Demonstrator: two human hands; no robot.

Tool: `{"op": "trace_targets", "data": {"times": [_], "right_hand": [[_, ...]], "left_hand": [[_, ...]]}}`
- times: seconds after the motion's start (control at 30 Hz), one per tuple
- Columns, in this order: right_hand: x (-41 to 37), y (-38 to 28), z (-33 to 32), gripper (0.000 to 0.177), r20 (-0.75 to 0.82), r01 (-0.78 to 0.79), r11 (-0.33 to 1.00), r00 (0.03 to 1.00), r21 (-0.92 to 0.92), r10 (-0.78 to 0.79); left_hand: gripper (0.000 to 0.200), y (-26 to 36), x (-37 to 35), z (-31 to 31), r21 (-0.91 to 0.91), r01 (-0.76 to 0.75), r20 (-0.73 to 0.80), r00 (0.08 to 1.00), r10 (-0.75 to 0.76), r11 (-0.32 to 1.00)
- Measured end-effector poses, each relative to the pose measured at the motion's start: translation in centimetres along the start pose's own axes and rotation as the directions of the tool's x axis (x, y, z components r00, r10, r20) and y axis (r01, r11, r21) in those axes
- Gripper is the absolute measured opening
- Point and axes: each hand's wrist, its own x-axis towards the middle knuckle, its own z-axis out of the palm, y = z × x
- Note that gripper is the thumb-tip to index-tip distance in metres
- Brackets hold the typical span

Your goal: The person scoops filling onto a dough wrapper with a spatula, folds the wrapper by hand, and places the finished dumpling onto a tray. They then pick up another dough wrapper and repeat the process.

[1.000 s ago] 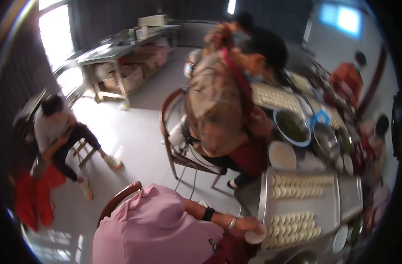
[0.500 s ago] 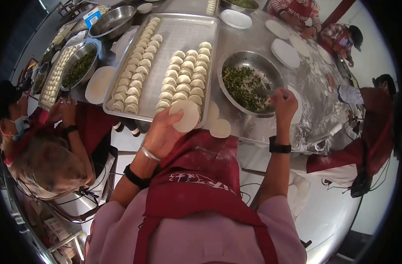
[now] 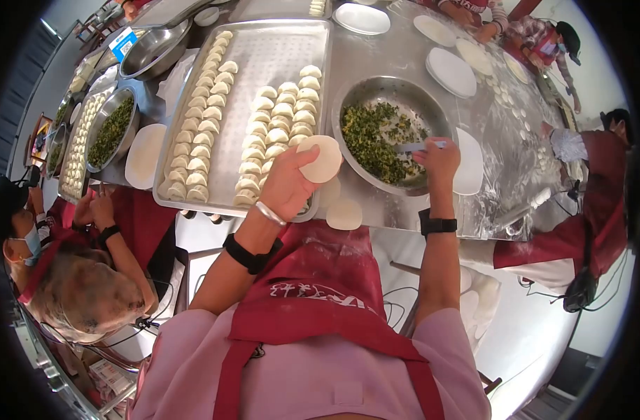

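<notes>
My left hand (image 3: pixel 290 183) holds a round dumpling wrapper (image 3: pixel 320 159) between thumb and fingers, above the near right corner of a metal tray (image 3: pixel 244 52). Rows of folded dumplings (image 3: pixel 280 115) lie on that tray. My right hand (image 3: pixel 440 161) is closed around the handle of a spoon (image 3: pixel 409 147), whose end reaches into the chopped green filling (image 3: pixel 369 133). A steel bowl (image 3: pixel 439 115) contains this filling. Two loose wrappers lie on the table between tray and bowl; the nearer wrapper (image 3: pixel 344 214) is fully visible.
White plates (image 3: pixel 451 72) stand beyond the bowl, and another plate (image 3: pixel 468 164) sits to its right. The steel table (image 3: pixel 390 56) is floury on the right. At left are a second filling bowl (image 3: pixel 134 129) and a co-worker (image 3: pixel 89 280). Another person (image 3: pixel 586 189) works at right.
My left hand has moved right with the wrapper, toward the bowl. My right hand has tilted, and more of the spoon's handle shows. The view has shifted slightly.
</notes>
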Motion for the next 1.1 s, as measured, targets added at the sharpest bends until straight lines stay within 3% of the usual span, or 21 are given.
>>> {"op": "trace_targets", "data": {"times": [0.17,0.57,0.7,0.77,0.8,0.93,0.97,1.07,1.1], "right_hand": [[-0.5,-0.4,2.7,0.017,0.076,-0.119,0.970,0.992,0.212,0.105],[-1.3,-0.8,2.7,0.023,0.199,-0.365,0.775,0.931,0.516,0.307],[-1.5,-1.7,1.5,0.026,0.245,-0.354,0.756,0.934,0.551,0.259],[-1.8,-3.2,0.8,0.025,0.243,-0.333,0.747,0.942,0.576,0.232],[-2.0,-3.8,0.5,0.025,0.227,-0.315,0.750,0.948,0.582,0.221],[-3.5,-6.1,1.0,0.022,0.099,-0.177,0.790,0.984,0.586,0.147],[-4.2,-6.4,1.4,0.021,0.050,-0.126,0.806,0.992,0.578,0.119],[-7.5,-6.5,2.9,0.016,-0.117,0.231,0.904,0.972,0.361,-0.202],[-8.2,-6.0,3.2,0.014,-0.124,0.388,0.907,0.920,0.166,-0.371]], "left_hand": [[0.036,-0.7,2.5,-0.2,-0.025,0.006,0.030,1.000,-0.006,1.000],[0.033,0.1,4.6,0.5,-0.097,-0.045,-0.039,0.998,0.041,0.994],[0.033,-0.2,5.9,0.5,-0.081,-0.032,-0.008,0.999,0.032,0.996],[0.033,-1.2,6.9,0.7,-0.018,-0.060,0.076,0.995,0.061,0.998],[0.033,-1.7,7.5,0.9,0.012,-0.077,0.118,0.990,0.075,0.997],[0.036,-2.4,9.1,4.1,-0.298,0.045,0.115,0.993,-0.011,0.954],[0.036,-2.6,9.5,4.8,-0.305,0.039,0.124,0.992,-0.002,0.952],[0.039,-3.2,10.4,5.9,-0.315,0.044,0.149,0.989,0.004,0.948],[0.039,-3.3,10.8,6.0,-0.317,0.034,0.134,0.991,0.009,0.948]]}}
